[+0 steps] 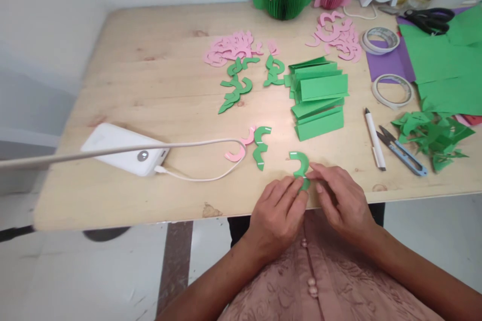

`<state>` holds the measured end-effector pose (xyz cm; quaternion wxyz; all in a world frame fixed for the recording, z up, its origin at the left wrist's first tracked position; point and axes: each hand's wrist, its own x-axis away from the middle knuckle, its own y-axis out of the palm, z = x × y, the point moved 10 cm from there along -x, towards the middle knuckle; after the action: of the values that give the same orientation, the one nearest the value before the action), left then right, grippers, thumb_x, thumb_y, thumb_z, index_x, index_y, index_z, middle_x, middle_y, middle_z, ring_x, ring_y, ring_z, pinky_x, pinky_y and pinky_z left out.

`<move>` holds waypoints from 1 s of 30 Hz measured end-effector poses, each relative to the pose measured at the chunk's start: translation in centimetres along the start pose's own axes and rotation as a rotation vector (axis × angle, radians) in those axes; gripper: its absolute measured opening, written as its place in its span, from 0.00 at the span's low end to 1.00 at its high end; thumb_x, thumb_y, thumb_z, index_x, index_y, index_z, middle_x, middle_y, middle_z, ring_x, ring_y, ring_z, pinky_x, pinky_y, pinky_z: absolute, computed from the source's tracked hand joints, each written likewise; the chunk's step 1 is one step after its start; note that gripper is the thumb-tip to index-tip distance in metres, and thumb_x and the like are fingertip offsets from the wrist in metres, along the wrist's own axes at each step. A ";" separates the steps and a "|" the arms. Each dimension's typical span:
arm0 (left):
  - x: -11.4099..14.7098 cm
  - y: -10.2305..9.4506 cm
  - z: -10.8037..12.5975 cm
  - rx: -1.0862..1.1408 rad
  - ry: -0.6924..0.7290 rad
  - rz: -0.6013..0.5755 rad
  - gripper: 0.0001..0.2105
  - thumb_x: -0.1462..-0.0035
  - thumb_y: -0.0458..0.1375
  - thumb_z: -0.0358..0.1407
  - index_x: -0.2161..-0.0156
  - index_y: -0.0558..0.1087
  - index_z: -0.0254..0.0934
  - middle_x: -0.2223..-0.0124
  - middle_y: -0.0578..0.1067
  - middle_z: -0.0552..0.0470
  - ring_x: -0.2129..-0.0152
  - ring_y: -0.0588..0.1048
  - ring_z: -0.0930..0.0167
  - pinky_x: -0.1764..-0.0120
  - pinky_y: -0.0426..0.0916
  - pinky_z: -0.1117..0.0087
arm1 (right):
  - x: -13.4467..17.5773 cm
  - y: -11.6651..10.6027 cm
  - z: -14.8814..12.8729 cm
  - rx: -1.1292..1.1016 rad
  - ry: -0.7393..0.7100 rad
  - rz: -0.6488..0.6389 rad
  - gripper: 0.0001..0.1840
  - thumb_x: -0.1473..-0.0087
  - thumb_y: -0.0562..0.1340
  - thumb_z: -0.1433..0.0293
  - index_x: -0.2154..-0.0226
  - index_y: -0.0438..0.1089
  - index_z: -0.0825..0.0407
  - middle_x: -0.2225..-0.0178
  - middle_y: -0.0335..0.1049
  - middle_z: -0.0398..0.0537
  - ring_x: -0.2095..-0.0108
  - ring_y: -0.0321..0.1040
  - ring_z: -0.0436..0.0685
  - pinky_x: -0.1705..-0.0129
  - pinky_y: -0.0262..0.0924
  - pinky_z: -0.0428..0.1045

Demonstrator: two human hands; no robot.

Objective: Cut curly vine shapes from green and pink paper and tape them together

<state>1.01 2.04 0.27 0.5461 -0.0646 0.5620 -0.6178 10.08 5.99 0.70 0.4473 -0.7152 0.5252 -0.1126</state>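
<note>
A curved green paper cutout point(301, 160) with white strips on it lies on the table near its front edge. My left hand point(276, 215) presses the lower part of this cutout down with its fingertips, which hide some of it. From the other side, my right hand point(342, 200) touches the cutout's right edge with a fingertip, its thumb held apart. Just to the left lie another wavy green paper piece point(260, 148) and a curved pink paper piece point(235, 154), also with white strips.
A white power bank point(120, 148) with a cable lies left. Folded green paper point(320, 98) sits beyond my hands, near pink cutouts point(233, 47). To the right are a pen point(374, 138), blue thread snips point(402, 153), tape rolls point(392, 91) and green scraps point(437, 135).
</note>
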 end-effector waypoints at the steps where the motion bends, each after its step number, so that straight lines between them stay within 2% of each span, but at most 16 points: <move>1: 0.0 0.0 0.0 0.001 0.001 0.000 0.09 0.43 0.55 0.26 0.57 0.72 0.29 0.53 0.77 0.39 0.53 0.74 0.61 0.54 0.68 0.59 | 0.0 0.0 0.0 0.000 -0.003 0.001 0.28 0.44 0.54 0.81 0.41 0.57 0.52 0.60 0.74 0.53 0.60 0.69 0.59 0.57 0.64 0.56; 11: 0.0 0.0 0.0 0.015 0.002 0.006 0.09 0.44 0.56 0.26 0.57 0.72 0.28 0.52 0.77 0.39 0.54 0.74 0.60 0.54 0.69 0.59 | 0.2 0.0 -0.1 0.002 -0.034 0.017 0.30 0.45 0.55 0.81 0.40 0.56 0.51 0.61 0.74 0.53 0.61 0.68 0.59 0.58 0.65 0.57; 17: 0.0 0.1 -0.1 0.017 -0.012 -0.007 0.09 0.43 0.55 0.26 0.56 0.71 0.30 0.53 0.77 0.39 0.53 0.74 0.61 0.53 0.69 0.60 | 0.2 -0.1 -0.1 0.023 -0.046 0.026 0.29 0.45 0.55 0.80 0.40 0.57 0.50 0.63 0.75 0.51 0.62 0.70 0.59 0.59 0.66 0.56; 23: 0.1 0.1 -0.1 0.026 -0.013 -0.003 0.10 0.44 0.55 0.26 0.56 0.71 0.29 0.52 0.77 0.38 0.53 0.74 0.60 0.54 0.69 0.59 | 0.1 -0.1 0.2 0.049 0.008 0.028 0.27 0.44 0.55 0.77 0.42 0.59 0.50 0.63 0.75 0.50 0.62 0.71 0.59 0.59 0.66 0.57; 30: 0.1 -0.1 -0.3 0.083 -0.030 -0.002 0.11 0.44 0.55 0.24 0.55 0.70 0.29 0.52 0.77 0.39 0.52 0.73 0.60 0.52 0.68 0.58 | 0.1 0.5 0.1 0.096 -0.024 0.022 0.26 0.44 0.57 0.78 0.42 0.59 0.52 0.64 0.75 0.51 0.64 0.70 0.59 0.61 0.65 0.56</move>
<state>0.68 2.16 0.21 0.5562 -0.0516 0.5276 -0.6400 9.88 5.91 0.23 0.4887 -0.6884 0.5214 -0.1242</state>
